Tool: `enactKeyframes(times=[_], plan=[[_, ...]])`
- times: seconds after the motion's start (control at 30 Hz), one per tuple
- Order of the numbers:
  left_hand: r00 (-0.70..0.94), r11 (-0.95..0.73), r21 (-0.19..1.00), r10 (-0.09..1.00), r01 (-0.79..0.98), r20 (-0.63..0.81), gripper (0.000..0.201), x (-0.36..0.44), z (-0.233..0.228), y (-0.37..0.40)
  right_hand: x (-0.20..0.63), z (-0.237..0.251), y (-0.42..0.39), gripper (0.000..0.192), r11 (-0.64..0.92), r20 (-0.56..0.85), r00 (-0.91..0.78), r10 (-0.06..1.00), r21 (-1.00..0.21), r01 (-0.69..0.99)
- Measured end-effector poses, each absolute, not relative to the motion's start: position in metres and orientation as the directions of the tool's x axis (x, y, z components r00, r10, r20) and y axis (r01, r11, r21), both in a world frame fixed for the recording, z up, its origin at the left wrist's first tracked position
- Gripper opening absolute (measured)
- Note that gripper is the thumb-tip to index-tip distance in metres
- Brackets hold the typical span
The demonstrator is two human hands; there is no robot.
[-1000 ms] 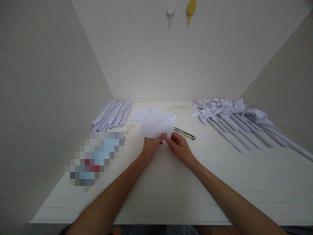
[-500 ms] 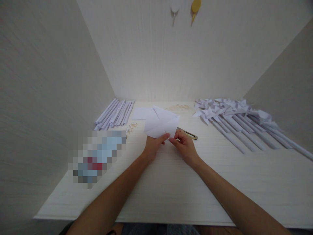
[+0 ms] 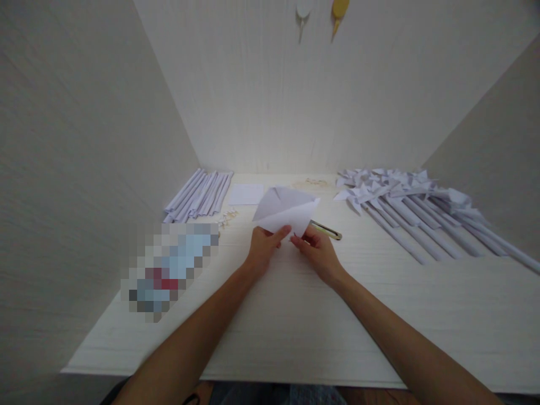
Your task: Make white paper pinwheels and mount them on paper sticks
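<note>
A white paper sheet [image 3: 287,211], creased and with slits near its corners, is held up above the table between both hands. My left hand [image 3: 264,247] pinches its lower edge, thumb on top and fingers beneath. My right hand [image 3: 316,247] has its thumb and forefinger closed on the sheet's lower right corner beside a slit. Just past the right hand lies a utility knife [image 3: 327,229]. Flat on the table behind the held sheet is another square of white paper [image 3: 245,194].
Rolled paper sticks [image 3: 198,194] are stacked at the back left, with small pale pieces [image 3: 228,216] nearby. Several paper pinwheels [image 3: 392,194] on sticks lie at the right. A blurred-out object [image 3: 177,270] sits left. Two hooks [image 3: 338,14] hang on the back wall.
The held sheet has tilted and shifted slightly right, showing more of the paper square behind it. Both hands keep their grip in nearly the same place.
</note>
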State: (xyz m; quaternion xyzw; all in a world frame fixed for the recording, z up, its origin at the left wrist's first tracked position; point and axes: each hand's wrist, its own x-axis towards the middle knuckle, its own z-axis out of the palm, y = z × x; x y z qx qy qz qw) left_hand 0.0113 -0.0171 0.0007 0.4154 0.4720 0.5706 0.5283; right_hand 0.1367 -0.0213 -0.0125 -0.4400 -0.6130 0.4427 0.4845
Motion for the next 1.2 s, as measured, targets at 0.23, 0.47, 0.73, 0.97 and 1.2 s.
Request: enactKeyframes(times=[0.23,0.47,0.73,0.97,1.2], plan=[[-0.259,-0.059,0.927,0.965,-0.370,-0.042,0.023,0.000,0.003,-0.008,0.139,-0.017,-0.019,0.015,0.207,0.191,-0.136,0.972,-0.972,0.111],[-0.296,-0.031,0.919,0.951,-0.393,-0.094,0.049,-0.002,0.001,-0.006,0.138,-0.013,-0.021,0.016,0.203,0.190,-0.181,0.965,-0.977,0.059],[-0.150,-0.008,0.963,0.988,-0.271,-0.034,0.022,-0.001,-0.003,-0.006,0.141,-0.005,-0.021,0.019,0.084,0.073,0.078,0.994,-0.985,-0.149],[0.046,0.000,0.960,0.999,-0.280,0.013,0.031,0.009,-0.001,-0.017,0.143,-0.002,-0.019,0.022,0.091,0.035,0.176,0.984,-0.944,-0.317],[-0.061,-0.031,0.965,0.998,-0.260,0.016,0.030,0.011,0.001,-0.019,0.137,-0.002,-0.023,0.026,0.025,0.028,-0.006,1.000,-0.965,-0.260]])
